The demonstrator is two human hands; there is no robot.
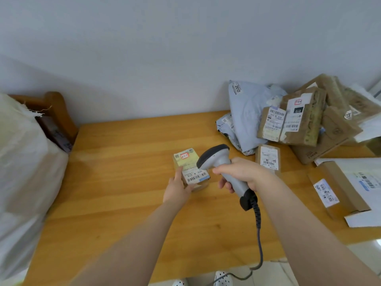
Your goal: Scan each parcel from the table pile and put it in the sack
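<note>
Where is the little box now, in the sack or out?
Out. The left hand holds the little box at the table, label up, while the right hand aims the scanner at it. The sack sits apart.

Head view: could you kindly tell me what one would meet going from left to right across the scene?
white sack → small parcel, gripped by the left hand → scanner, held in the right hand → pile of parcels by the wall.
</note>
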